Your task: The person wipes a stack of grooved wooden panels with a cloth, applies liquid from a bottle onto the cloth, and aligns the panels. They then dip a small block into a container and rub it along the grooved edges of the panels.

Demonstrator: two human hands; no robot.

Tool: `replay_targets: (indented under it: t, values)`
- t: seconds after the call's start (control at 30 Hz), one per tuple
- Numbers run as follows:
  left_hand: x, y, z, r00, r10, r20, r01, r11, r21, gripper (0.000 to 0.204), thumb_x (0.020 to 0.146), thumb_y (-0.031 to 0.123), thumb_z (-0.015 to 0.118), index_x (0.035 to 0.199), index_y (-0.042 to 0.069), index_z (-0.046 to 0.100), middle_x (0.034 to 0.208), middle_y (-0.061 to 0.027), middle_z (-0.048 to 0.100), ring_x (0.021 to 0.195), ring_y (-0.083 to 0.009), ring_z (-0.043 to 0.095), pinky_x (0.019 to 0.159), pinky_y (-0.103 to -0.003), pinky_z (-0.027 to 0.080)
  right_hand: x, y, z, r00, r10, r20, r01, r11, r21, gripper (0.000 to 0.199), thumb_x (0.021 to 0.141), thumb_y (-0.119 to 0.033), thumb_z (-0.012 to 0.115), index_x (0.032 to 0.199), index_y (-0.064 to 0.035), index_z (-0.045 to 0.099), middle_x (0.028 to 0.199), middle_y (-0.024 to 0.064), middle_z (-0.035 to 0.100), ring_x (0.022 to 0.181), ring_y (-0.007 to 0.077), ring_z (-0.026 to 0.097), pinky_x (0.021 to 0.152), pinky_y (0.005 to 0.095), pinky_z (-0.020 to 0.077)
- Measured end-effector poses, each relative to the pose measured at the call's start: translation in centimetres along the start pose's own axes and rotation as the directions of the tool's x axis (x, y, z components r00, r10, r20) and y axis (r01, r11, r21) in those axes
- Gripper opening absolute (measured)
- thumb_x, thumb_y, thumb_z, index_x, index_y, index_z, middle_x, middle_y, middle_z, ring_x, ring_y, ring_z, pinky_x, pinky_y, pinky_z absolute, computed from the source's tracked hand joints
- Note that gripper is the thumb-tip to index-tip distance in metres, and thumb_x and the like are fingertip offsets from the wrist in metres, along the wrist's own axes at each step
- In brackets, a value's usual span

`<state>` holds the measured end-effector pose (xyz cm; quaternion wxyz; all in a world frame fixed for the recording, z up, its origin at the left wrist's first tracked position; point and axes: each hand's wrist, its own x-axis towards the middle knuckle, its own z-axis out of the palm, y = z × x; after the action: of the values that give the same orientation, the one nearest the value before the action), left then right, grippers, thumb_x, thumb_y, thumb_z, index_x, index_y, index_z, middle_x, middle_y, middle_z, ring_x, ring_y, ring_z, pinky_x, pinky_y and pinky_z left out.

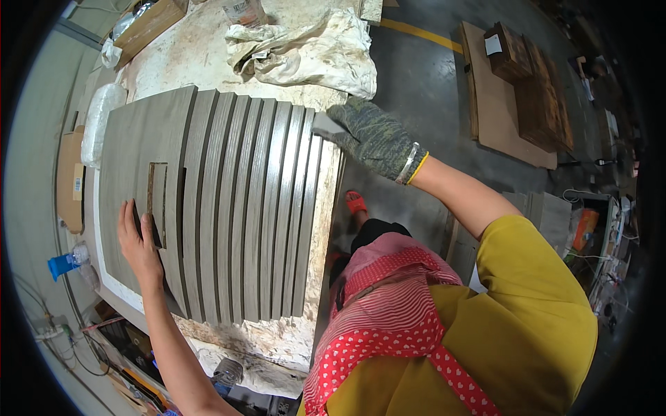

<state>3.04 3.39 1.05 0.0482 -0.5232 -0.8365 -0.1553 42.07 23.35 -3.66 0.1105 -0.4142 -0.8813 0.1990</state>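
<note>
Grey wood-grain panels (265, 208) lie overlapped in a stepped row on the worktable, their long edges facing me. My bare left hand (141, 248) rests with its fingers stretched out on the leftmost panel (135, 149), beside a rectangular cutout (158, 187) in it. A dark green knitted glove with a yellow cuff covers my right hand (380, 137). Its fingers are closed on a small flat grey pad (327, 127), which sits at the far end of the rightmost panel. The glove partly hides the pad, and whether it is sandpaper I cannot tell.
A stained white cloth (305, 52) lies crumpled on the worktable (173, 59) beyond the panels, near a clear container (244, 12). A bubble-wrapped bundle (104, 125) lies at the left. Brown wooden pieces (541, 97) rest on a board on the floor at the far right.
</note>
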Motion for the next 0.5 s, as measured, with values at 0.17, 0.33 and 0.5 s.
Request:
replay_targets:
  t: [0.17, 0.33, 0.5]
  values:
    - [0.2, 0.4, -0.1, 1.0, 0.012, -0.007, -0.012, 1.0, 0.007, 0.044, 0.098, 0.033, 0.047, 0.134, 0.008, 0.048, 0.14, -0.0146, 0.045, 0.128, -0.0326, 0.042, 0.105, -0.042, 0.033, 0.4, 2.0, 2.7, 0.962, -0.122, -0.243, 0.122, 0.992, -0.017, 0.045, 0.09, -0.034, 0.056, 0.122, -0.0014, 0.055, 0.115, 0.0206, 0.056, 0.107, 0.0387, 0.054, 0.093, 0.0436, 0.0449]
    - [0.0, 0.1, -0.1, 1.0, 0.014, -0.005, -0.014, 1.0, 0.017, 0.044, 0.098, 0.032, 0.047, 0.134, 0.008, 0.048, 0.139, -0.0147, 0.045, 0.128, -0.0325, 0.042, 0.105, -0.042, 0.033, -1.8, -0.5, 1.3, 0.976, -0.218, -0.016, 0.218, 0.975, -0.034, 0.047, 0.088, -0.035, 0.054, 0.123, -0.0034, 0.054, 0.11, 0.021, 0.056, 0.105, 0.0374, 0.055, 0.091, 0.0422, 0.0451]
    - [0.1, 0.4, -0.2, 1.0, 0.002, -0.004, -0.002, 1.0, 0.016, 0.044, 0.097, 0.032, 0.047, 0.134, 0.008, 0.048, 0.139, -0.0149, 0.045, 0.128, -0.0324, 0.042, 0.106, -0.042, 0.032, 0.5, 1.8, 1.9, 0.937, -0.209, -0.279, 0.211, 0.977, -0.024, 0.044, 0.088, -0.033, 0.054, 0.119, -0.0029, 0.055, 0.106, 0.0198, 0.057, 0.1, 0.0361, 0.056, 0.086, 0.0428, 0.0463]
